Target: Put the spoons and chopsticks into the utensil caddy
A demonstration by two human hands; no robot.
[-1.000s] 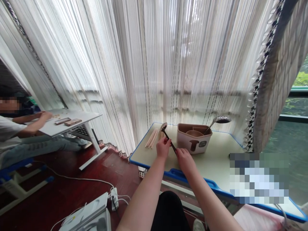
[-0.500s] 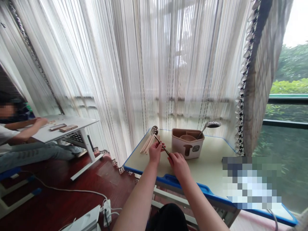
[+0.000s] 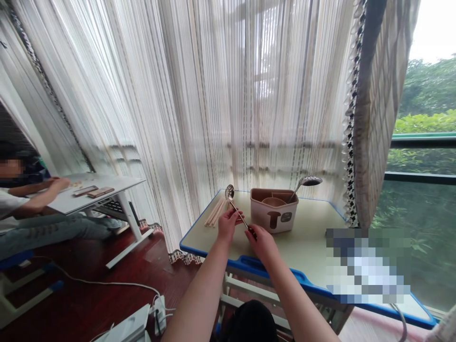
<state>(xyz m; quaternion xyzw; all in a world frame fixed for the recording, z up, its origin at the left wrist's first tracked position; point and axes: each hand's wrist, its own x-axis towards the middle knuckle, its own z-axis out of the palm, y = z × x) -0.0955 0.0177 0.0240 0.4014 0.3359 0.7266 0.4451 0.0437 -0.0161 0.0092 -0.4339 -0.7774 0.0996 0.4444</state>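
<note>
Both my hands hold a long-handled slotted metal spoon (image 3: pixel 230 194) above the near left part of a pale desk with a blue rim (image 3: pixel 270 267). My left hand (image 3: pixel 228 223) pinches the middle of the handle. My right hand (image 3: pixel 261 241) grips the dark handle end. The spoon's bowl points up and away, toward the curtain. A bundle of wooden chopsticks (image 3: pixel 214 212) lies on the desk just left of my left hand. A pink-and-white utensil caddy (image 3: pixel 273 215) stands right of the spoon, with a second ladle (image 3: pixel 309 182) leaning out of it.
Sheer striped curtains (image 3: pixel 199 95) hang close behind the desk, and a heavy patterned drape (image 3: pixel 377 109) hangs at the right by a window. Another person sits at a white table (image 3: pixel 96 187) at far left. Cables and a power strip (image 3: pixel 159 308) lie on the red wood floor.
The view has swung right and the spoon has come a little nearer to me. Both hands keep their hold on its handle.
</note>
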